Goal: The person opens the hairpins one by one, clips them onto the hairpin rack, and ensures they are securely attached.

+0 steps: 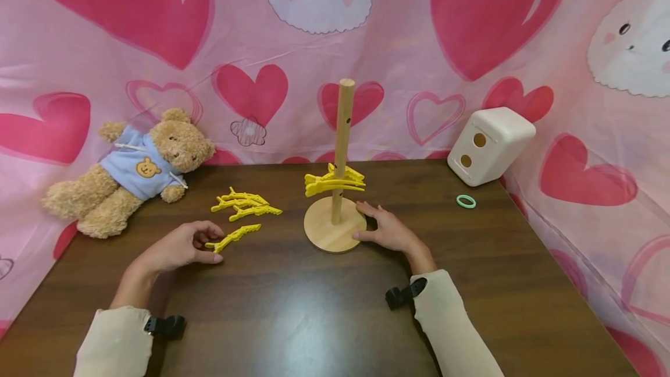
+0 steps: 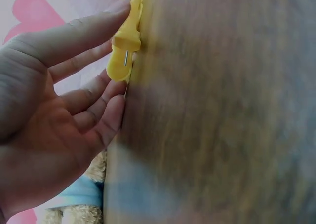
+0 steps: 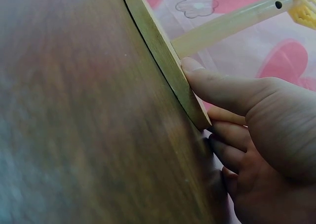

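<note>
My left hand [image 1: 180, 247] has its thumb and fingers about the tail end of a yellow hair clip [image 1: 235, 236] low over the table. In the left wrist view the thumb lies against the clip [image 2: 124, 41]; the fingertips behind it are partly hidden. Several more yellow hair clips [image 1: 246, 202] lie just beyond. My right hand [image 1: 389, 230] holds the rim of the round base [image 1: 324, 231] of a wooden stand, thumb on top and fingers at the edge. Yellow clips [image 1: 335, 182] sit on the stand's upright post [image 1: 342, 127], above the base.
On the left a teddy bear [image 1: 138, 170] in a blue hoodie leans against the pink heart-patterned cloth [image 1: 293, 51]. A white box [image 1: 492, 144] with two round holes stands at the back right. Near it lies a green ring [image 1: 466, 201] on the brown table [image 1: 293, 319].
</note>
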The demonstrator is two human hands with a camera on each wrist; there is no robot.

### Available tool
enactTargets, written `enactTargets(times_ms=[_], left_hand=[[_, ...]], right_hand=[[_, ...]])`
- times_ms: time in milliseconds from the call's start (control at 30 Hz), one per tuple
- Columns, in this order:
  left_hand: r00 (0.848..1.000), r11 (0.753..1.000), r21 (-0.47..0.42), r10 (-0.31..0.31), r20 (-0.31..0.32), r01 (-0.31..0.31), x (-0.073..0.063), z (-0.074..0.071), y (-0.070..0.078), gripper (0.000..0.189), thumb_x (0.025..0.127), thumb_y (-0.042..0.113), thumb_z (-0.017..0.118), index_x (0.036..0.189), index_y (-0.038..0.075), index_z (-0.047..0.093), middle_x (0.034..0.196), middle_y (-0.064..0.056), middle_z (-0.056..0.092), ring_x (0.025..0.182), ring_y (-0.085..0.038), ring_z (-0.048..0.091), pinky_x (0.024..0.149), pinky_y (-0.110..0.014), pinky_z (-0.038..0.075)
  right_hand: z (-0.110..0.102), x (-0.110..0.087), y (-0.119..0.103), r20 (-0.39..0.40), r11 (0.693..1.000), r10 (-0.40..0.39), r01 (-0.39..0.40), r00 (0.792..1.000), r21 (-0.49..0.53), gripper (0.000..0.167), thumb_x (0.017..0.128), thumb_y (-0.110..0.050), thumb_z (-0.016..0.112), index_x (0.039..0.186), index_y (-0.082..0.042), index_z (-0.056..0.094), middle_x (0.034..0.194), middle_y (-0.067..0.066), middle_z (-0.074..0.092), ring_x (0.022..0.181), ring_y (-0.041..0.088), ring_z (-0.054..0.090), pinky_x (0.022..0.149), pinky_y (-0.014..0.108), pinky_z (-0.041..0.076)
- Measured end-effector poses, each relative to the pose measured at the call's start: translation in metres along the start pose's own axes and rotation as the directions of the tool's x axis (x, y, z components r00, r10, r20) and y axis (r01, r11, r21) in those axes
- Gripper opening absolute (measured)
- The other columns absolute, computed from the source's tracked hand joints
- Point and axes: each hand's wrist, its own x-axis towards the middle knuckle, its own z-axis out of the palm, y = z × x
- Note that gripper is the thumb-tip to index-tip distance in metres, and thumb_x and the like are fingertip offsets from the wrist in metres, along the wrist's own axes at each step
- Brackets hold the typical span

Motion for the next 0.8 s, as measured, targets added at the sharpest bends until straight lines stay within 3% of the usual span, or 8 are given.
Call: enactTargets(times_ms=[233,467,800], left_hand=[[1.0,0.997,0.073,-0.017,0.002,0.017,0.002,0.0,0.002,0.047,0.079,0.022,0.088,0.113,0.0,0.065,0.099,-0.008,0.061,0.089,-0.023,0.055,0.076,-0.035,0.048],[0.998,0.993,0.109,-0.055,0.011,0.054,-0.003,-0.008,-0.001,0.044,0.078,0.021,0.089,0.109,0.001,0.066,0.097,-0.008,0.059,0.09,-0.024,0.053,0.076,-0.038,0.045],[0.997,0.997,0.071,-0.038,-0.06,0.043,-0.003,-0.01,-0.005,0.041,0.084,0.02,0.084,0.115,0.001,0.065,0.094,-0.007,0.063,0.087,-0.023,0.056,0.069,-0.032,0.047]], right_hand=[[0.001,0.0,0.001,-0.001,1.0,-0.006,0.006,1.0,-0.003,0.079,0.091,-0.03,0.078,0.154,-0.002,0.04,0.161,0.014,0.032,0.152,0.038,0.014,0.121,0.056,0.009],[0.001,0.001,0.003,-0.006,1.0,-0.007,0.007,1.0,0.0,0.079,0.091,-0.031,0.078,0.154,-0.002,0.041,0.161,0.014,0.033,0.152,0.038,0.014,0.121,0.056,0.009],[0.002,0.0,0.003,-0.004,1.0,0.005,-0.005,1.0,0.009,0.079,0.091,-0.033,0.078,0.154,-0.004,0.041,0.161,0.013,0.032,0.152,0.038,0.013,0.12,0.057,0.01]])
